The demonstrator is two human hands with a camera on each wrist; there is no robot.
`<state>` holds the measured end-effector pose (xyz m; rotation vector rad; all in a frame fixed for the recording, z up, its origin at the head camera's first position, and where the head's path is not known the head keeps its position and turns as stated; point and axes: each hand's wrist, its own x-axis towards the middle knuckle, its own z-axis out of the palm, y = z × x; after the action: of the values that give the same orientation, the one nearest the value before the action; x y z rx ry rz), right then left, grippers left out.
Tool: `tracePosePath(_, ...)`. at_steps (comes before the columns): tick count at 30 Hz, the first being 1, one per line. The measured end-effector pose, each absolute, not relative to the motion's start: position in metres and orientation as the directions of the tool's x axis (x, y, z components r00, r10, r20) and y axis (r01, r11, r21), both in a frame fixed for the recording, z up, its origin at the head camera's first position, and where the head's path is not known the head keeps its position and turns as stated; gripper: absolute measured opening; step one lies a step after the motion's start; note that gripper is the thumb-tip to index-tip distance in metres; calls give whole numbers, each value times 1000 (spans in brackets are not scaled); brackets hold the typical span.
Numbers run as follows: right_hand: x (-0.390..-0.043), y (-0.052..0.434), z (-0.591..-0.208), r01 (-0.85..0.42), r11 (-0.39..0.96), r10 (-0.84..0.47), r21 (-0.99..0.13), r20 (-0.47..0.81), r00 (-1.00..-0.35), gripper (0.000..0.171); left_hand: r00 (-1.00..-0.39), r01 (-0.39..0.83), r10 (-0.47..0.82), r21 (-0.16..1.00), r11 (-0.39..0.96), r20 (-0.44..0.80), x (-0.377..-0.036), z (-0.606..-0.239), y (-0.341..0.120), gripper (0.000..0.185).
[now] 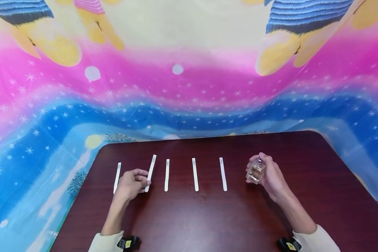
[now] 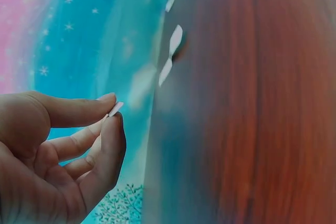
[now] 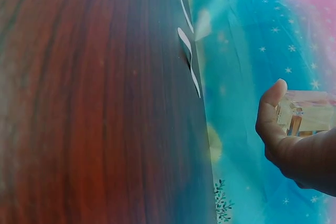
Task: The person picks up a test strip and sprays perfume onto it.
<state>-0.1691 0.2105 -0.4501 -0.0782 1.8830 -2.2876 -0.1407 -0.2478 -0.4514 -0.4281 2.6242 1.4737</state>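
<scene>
My left hand (image 1: pixel 131 184) pinches a white paper test strip (image 1: pixel 151 172) near its lower end, between thumb and index finger. In the left wrist view the pinched strip (image 2: pixel 116 109) shows only as a small end between the fingertips. On the right, my right hand (image 1: pixel 272 176) grips a clear glass perfume bottle (image 1: pixel 256 170) with pale amber liquid inside. The thumb lies by the bottle's top. The right wrist view has the bottle (image 3: pixel 310 113) partly covered by the hand.
Other white strips lie on the dark red-brown table (image 1: pixel 189 217): one strip (image 1: pixel 117 177) left of the left hand, then a strip (image 1: pixel 167 175), another strip (image 1: pixel 195 174) and a strip (image 1: pixel 223 174) toward the right. A colourful cloth (image 1: pixel 189 101) hangs behind the table.
</scene>
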Motion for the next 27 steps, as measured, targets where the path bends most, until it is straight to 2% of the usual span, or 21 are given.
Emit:
tracePosePath(11,-173,201,-445,126,-178,-148,-976,-100,-984,44,-968,-245,-120,928,282,-219,-149,-445,-207,33)
tracePosePath(27,-173,187,-442,143,-157,-133,-977,-122,-983,44,-965,-260,4,956,134,-263,-149,-449,-159,37)
